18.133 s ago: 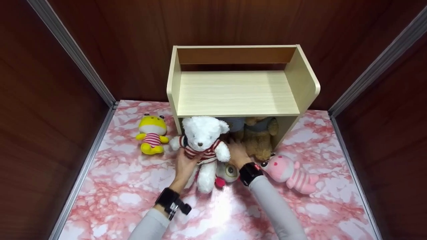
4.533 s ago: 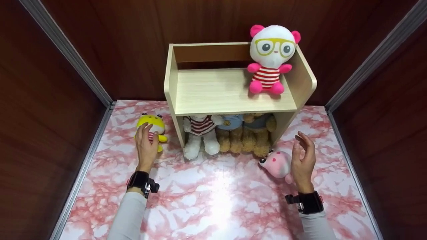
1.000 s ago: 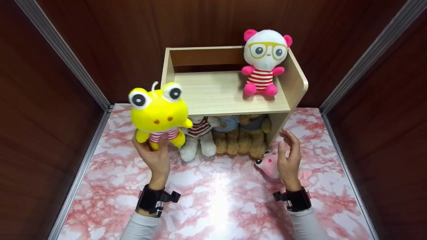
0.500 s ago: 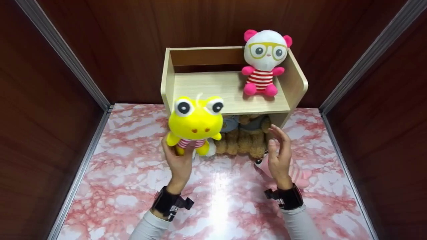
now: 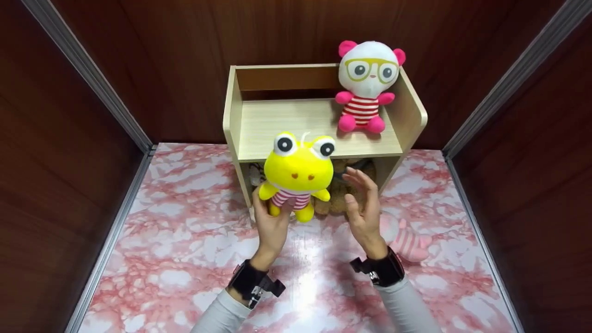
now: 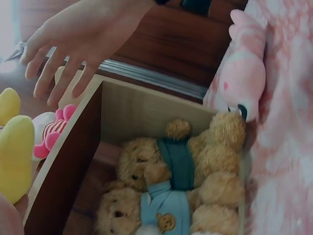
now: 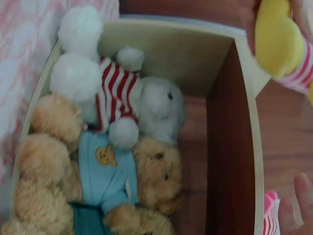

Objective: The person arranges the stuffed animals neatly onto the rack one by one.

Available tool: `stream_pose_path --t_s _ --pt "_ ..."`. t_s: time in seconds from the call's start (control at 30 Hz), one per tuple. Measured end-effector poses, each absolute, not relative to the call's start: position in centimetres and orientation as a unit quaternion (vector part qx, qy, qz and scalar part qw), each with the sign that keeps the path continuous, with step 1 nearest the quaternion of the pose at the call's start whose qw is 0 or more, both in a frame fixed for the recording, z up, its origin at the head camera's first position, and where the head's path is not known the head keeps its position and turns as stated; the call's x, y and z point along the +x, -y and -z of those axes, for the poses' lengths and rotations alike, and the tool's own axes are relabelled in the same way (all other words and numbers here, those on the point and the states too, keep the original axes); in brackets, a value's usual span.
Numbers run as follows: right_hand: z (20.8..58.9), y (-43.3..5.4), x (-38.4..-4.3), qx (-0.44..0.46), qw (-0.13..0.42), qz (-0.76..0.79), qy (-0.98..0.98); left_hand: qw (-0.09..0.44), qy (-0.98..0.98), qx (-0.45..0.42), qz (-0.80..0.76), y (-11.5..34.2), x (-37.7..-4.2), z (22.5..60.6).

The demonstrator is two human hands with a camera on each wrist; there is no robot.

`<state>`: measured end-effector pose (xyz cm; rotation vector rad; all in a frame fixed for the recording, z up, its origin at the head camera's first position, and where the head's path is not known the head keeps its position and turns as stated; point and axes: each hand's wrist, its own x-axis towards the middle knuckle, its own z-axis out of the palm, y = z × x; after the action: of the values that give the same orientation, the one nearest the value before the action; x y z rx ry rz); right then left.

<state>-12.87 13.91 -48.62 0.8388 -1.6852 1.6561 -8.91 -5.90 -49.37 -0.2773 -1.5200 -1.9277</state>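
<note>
In the head view my left hand grips a yellow frog plush round its striped body, upright in front of the shelf unit. My right hand hovers to the right of the frog, fingers extended, apart from it. On the upper board, at the right side, sits a panda plush with pink ears and printed yellow glasses. In the lower compartment the right wrist view shows a white teddy bear in a striped sweater beside a brown bear in a light blue top. Another brown bear wears dark green.
A pink striped plush lies on the marbled floor to the right of the shelf, partly behind my right hand. Dark wood panels stand behind and on both sides, with metal strips along the corners.
The frog plush, picked up from the floor at left, has moved right to the shelf's front. My right hand has shifted left toward it. Earlier, the white bear and panda went onto the shelf.
</note>
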Motion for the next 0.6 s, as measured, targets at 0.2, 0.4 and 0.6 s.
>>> stream_pose_path --t_s 0.2,0.4,0.6 --pt "47.8 -12.5 -13.0 0.324 0.270 -0.648 0.634 0.298 0.586 -0.085 0.749 5.2 -9.1 49.7" --pt "47.2 -11.4 -12.7 0.310 0.242 -0.658 0.642 0.289 0.592 -0.064 0.750 4.7 -9.1 50.1" --pt "46.9 -10.5 -12.5 0.290 0.205 -0.667 0.655 0.276 0.593 -0.057 0.754 4.4 -9.1 50.5"
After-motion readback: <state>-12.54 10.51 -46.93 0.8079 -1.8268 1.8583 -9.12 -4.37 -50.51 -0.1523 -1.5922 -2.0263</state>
